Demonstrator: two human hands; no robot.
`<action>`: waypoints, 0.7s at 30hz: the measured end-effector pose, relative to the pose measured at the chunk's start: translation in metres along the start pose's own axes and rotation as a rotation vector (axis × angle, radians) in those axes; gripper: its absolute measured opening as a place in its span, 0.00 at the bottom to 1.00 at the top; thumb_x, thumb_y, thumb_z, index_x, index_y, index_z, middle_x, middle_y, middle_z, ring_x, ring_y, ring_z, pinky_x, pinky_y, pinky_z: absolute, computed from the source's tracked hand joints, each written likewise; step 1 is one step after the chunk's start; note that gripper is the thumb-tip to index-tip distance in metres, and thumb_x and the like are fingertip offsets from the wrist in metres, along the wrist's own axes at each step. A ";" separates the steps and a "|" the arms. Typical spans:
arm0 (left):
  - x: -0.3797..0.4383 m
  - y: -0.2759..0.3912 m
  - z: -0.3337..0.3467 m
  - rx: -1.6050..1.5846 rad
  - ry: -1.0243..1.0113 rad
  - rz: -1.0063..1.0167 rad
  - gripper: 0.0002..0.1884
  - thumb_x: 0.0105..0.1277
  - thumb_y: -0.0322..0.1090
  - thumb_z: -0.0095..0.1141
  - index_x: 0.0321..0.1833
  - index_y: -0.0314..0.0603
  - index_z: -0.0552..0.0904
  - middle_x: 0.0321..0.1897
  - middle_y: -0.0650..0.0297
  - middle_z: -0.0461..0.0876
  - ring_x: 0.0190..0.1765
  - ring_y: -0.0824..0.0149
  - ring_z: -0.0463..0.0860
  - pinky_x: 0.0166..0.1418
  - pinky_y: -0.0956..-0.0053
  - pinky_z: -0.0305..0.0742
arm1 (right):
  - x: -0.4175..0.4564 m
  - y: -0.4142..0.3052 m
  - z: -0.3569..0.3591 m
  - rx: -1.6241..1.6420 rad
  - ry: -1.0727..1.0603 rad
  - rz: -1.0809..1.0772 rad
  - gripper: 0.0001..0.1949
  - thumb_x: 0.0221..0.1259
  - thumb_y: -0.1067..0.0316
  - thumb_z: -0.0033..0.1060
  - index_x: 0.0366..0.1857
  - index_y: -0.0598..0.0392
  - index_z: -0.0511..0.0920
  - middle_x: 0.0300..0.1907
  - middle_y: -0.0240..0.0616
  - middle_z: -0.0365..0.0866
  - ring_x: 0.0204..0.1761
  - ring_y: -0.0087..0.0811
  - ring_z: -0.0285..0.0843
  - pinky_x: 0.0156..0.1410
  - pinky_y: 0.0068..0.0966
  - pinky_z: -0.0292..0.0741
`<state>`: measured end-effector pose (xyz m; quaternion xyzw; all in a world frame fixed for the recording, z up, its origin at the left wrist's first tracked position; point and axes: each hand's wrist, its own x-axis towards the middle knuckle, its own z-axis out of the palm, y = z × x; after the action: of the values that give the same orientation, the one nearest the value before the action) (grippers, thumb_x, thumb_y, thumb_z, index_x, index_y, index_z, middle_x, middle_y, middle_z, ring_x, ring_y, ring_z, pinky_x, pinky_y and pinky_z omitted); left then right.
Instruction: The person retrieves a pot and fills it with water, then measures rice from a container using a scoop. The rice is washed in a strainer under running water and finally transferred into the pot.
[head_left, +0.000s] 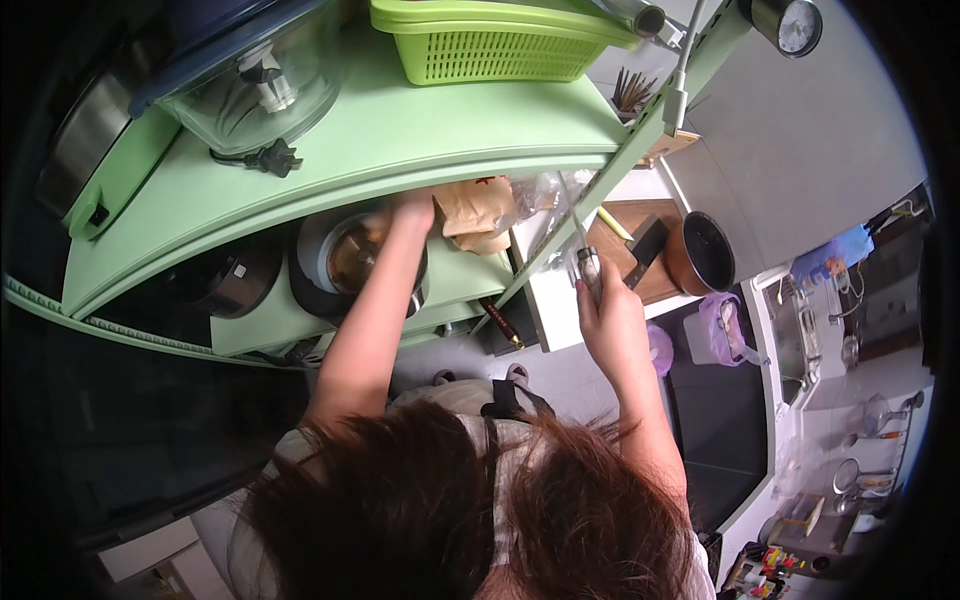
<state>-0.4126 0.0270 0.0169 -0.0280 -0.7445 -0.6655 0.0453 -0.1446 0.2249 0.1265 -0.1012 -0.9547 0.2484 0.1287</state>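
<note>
My left hand (412, 210) reaches beneath the upper green shelf, and the shelf edge hides its fingers. Below the wrist is an open round cooker (311, 266) with a pale inner rim and a brownish inside. Right beside the hand stands a crumpled brown paper bag (476, 214). My right hand (611, 304) grips the handle of a long thin metal utensil (590, 271). Its shaft points up and away past the green shelf post (555, 232); the far end cannot be made out clearly.
A wooden cutting board (660, 289) bears a black-bladed knife (649, 244), a green stalk (615, 223) and a copper-coloured pot (701, 255). Overhead, the green shelf (450, 120) carries a green basket (495, 56) and a glass appliance (255, 97). A dark cooker (232, 277) sits left.
</note>
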 end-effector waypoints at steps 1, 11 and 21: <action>-0.005 -0.008 0.001 0.013 0.035 -0.026 0.21 0.73 0.38 0.52 0.66 0.38 0.71 0.62 0.61 0.74 0.64 0.64 0.73 0.68 0.66 0.69 | 0.002 0.000 0.003 -0.001 -0.023 -0.018 0.19 0.66 0.67 0.57 0.57 0.64 0.71 0.35 0.61 0.83 0.39 0.59 0.83 0.45 0.48 0.78; -0.067 -0.035 0.016 -0.622 0.001 -0.588 0.17 0.68 0.32 0.53 0.58 0.34 0.76 0.52 0.58 0.81 0.56 0.64 0.79 0.60 0.65 0.74 | -0.058 0.011 -0.018 0.137 -0.160 0.161 0.19 0.65 0.66 0.62 0.58 0.60 0.75 0.34 0.56 0.83 0.39 0.51 0.85 0.45 0.34 0.77; -0.031 -0.086 0.039 -1.220 0.043 -0.588 0.15 0.70 0.30 0.43 0.54 0.31 0.76 0.50 0.55 0.83 0.54 0.59 0.80 0.67 0.64 0.72 | -0.076 0.033 -0.014 0.237 -0.169 0.154 0.20 0.66 0.64 0.64 0.58 0.62 0.75 0.29 0.42 0.81 0.30 0.28 0.78 0.40 0.28 0.75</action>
<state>-0.3921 0.0570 -0.0760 0.1682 -0.2112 -0.9516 -0.1468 -0.0646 0.2399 0.1069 -0.1371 -0.9156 0.3759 0.0394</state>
